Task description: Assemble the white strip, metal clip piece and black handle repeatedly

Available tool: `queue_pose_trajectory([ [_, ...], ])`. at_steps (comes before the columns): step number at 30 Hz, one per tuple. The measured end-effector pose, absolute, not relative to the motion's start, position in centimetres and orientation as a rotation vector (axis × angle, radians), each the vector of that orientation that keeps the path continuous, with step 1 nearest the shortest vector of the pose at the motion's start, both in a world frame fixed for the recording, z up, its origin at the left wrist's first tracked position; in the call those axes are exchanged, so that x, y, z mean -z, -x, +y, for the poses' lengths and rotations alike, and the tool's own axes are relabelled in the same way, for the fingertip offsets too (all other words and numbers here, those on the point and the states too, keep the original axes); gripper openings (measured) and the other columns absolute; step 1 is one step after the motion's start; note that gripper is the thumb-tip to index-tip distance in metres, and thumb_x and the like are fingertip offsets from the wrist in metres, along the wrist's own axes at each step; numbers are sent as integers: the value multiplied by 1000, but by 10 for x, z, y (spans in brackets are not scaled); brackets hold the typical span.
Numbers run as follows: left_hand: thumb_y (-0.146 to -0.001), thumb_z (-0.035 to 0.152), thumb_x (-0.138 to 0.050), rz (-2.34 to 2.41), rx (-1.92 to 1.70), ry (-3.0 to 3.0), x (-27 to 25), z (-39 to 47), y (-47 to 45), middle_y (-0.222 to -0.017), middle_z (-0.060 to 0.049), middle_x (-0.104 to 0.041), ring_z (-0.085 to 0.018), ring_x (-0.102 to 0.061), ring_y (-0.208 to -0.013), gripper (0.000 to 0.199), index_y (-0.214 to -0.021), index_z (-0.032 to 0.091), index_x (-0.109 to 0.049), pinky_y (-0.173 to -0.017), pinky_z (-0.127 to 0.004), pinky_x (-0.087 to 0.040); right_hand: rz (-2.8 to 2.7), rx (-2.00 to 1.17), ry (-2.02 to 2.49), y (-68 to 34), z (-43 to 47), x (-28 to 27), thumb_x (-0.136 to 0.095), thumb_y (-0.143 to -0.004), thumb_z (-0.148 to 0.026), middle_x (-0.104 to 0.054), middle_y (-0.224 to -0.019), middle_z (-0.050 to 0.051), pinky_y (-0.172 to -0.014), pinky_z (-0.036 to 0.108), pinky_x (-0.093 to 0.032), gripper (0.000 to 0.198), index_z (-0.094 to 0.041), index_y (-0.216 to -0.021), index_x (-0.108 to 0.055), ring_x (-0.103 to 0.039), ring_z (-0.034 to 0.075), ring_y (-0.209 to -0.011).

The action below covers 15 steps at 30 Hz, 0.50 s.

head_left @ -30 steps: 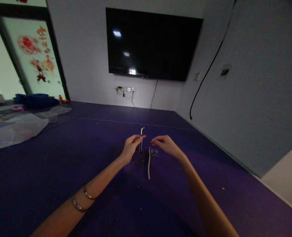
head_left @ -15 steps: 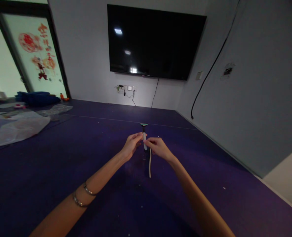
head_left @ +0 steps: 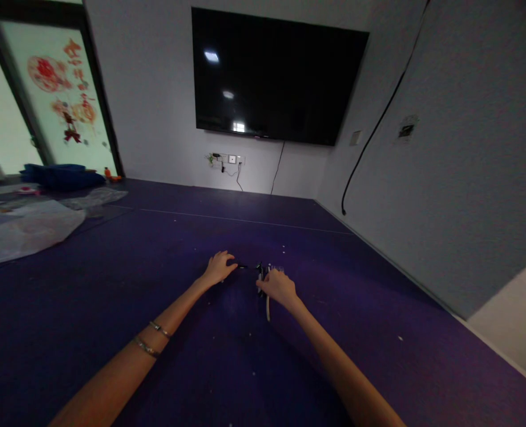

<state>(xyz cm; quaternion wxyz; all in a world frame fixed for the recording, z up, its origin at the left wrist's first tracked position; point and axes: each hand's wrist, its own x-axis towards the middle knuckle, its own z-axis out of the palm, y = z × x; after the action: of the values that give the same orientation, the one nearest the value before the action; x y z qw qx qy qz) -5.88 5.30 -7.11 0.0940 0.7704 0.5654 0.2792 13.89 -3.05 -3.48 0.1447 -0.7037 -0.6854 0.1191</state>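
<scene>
My right hand (head_left: 277, 286) is closed at the right of centre, its thumb and fingers against the pale handle of a razor (head_left: 260, 283). The razor is low over the purple floor, and my fingers hide part of it. Dark and clear small parts crowd around those fingers, too small to tell apart. A pale strip (head_left: 268, 311) runs toward me from beneath the hand. Further left, my left hand (head_left: 219, 267) is bent low over the floor. Its fingertips meet a thin dark piece (head_left: 244, 267) that points toward the razor; its kind is unclear.
Purple flooring (head_left: 191, 356) with small pale specks spreads around my hands. Plastic sheeting (head_left: 40, 234) and a dark blue bundle (head_left: 62, 177) lie at the left. A television (head_left: 280, 77) hangs on the far wall; a black cable (head_left: 373, 130) hangs at the right.
Both hands were together on the upright razor. My left hand has moved left and down, away from its handle. My right hand and the razor are lower, and the razor's head no longer stands up clearly.
</scene>
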Motion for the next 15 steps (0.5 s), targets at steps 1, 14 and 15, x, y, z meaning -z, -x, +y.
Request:
queue_pose_trajectory([
  [1,-76,31,-56,1692,-786,-2302,74,53,59,-120,-15,-56,-29,-43,-119,32,-103,15,-64,-99,-43,-30,-1989,-335,2040,-137,-31,35,-52,-70,-43,-68,-87,13,-67,34,-46,32,-17,-80,-68,-64,27,-84],
  [14,-84,39,-46,1695,-651,-2402,86,46,59,-134,-15,-43,-35,-29,-128,37,-113,23,-60,-99,-54,-21,-2087,-166,2026,-130,-35,40,-53,-72,-43,-68,-85,13,-68,36,-47,31,-17,-80,-68,-64,29,-82],
  [15,-84,39,-46,1687,-659,-2406,86,46,59,-134,-15,-43,-35,-29,-128,36,-112,23,-60,-100,-54,-21,-2087,-163,2016,-131,-35,39,-52,-73,-44,-68,-85,13,-67,37,-47,31,-18,-78,-69,-65,29,-82],
])
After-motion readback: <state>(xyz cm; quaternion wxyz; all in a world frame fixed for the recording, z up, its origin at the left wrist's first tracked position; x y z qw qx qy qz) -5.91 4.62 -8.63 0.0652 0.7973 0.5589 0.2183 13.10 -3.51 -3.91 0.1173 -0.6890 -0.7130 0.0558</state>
